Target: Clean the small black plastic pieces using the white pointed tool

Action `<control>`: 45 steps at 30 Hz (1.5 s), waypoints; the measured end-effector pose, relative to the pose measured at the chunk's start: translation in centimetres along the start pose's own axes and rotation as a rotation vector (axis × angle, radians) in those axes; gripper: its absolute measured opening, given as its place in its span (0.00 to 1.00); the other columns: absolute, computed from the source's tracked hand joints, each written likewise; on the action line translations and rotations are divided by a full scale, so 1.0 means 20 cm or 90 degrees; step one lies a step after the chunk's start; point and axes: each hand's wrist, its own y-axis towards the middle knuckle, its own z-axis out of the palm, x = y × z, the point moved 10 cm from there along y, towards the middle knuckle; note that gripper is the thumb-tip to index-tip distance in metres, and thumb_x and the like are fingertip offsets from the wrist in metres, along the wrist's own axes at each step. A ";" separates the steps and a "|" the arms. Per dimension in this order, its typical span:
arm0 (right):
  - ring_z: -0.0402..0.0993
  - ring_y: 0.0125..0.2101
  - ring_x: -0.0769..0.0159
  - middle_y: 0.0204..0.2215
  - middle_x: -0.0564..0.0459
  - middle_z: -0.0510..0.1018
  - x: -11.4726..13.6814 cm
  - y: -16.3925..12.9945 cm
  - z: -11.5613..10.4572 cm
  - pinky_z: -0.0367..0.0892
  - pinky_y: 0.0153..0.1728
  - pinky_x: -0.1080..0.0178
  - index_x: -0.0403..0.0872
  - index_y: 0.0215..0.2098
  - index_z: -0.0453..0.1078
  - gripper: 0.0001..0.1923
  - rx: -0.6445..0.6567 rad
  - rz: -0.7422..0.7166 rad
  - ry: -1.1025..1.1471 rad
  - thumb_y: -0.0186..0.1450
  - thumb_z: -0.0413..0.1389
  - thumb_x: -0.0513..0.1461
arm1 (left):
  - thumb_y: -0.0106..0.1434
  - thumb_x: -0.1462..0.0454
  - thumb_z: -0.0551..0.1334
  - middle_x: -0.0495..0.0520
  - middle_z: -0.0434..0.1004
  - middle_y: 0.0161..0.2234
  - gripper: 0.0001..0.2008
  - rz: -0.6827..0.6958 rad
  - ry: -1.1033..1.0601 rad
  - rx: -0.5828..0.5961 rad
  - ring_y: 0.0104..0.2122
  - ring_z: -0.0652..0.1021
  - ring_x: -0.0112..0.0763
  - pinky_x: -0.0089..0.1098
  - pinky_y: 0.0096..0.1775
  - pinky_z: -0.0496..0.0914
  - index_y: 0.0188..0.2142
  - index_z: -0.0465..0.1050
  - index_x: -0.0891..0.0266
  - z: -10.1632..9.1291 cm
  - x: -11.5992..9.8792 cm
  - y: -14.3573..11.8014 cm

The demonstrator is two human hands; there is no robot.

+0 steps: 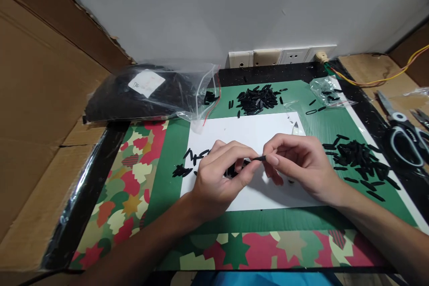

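We've got both hands, left hand (217, 176) and right hand (298, 163), pinched on one small black piece (258, 158) over the white sheet (248, 132) (more pieces piled far and right).

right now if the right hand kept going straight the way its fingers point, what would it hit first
The right hand points left, pinching a small black piece. It would first meet the left hand, whose fingertips already hold that piece's other end. Depth looks about equal, so contact seems near immediate.

matt white paper sheet (248, 132); glossy clear plastic bag (150, 91); rough brown cardboard (40, 111).
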 end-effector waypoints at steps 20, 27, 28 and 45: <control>0.73 0.23 0.73 0.28 0.53 0.81 0.00 0.01 -0.01 0.69 0.24 0.69 0.44 0.38 0.77 0.09 -0.014 -0.003 0.023 0.72 0.68 0.42 | 0.81 0.64 0.56 0.48 0.84 0.34 0.12 -0.113 -0.049 0.101 0.34 0.78 0.28 0.34 0.45 0.67 0.41 0.77 0.59 0.07 0.08 -0.03; 0.74 0.22 0.72 0.26 0.54 0.81 0.00 0.01 -0.01 0.69 0.23 0.69 0.44 0.38 0.78 0.09 -0.021 -0.004 0.012 0.71 0.69 0.41 | 0.81 0.64 0.57 0.48 0.82 0.34 0.11 -0.113 -0.036 0.106 0.33 0.76 0.29 0.35 0.44 0.66 0.41 0.76 0.59 0.07 0.08 -0.03; 0.74 0.22 0.72 0.26 0.54 0.81 0.00 0.01 -0.01 0.69 0.23 0.69 0.44 0.39 0.78 0.09 -0.020 -0.006 0.008 0.71 0.69 0.42 | 0.81 0.64 0.57 0.48 0.82 0.34 0.10 -0.109 -0.032 0.103 0.33 0.76 0.29 0.35 0.43 0.65 0.42 0.76 0.59 0.06 0.08 -0.03; 0.69 0.24 0.73 0.24 0.56 0.76 0.01 0.01 -0.03 0.64 0.26 0.69 0.45 0.34 0.74 0.15 -0.015 -0.010 -0.092 0.74 0.65 0.46 | 0.72 0.69 0.69 0.47 0.85 0.35 0.05 -0.014 0.011 0.029 0.32 0.81 0.28 0.35 0.39 0.66 0.43 0.77 0.58 0.03 0.01 -0.01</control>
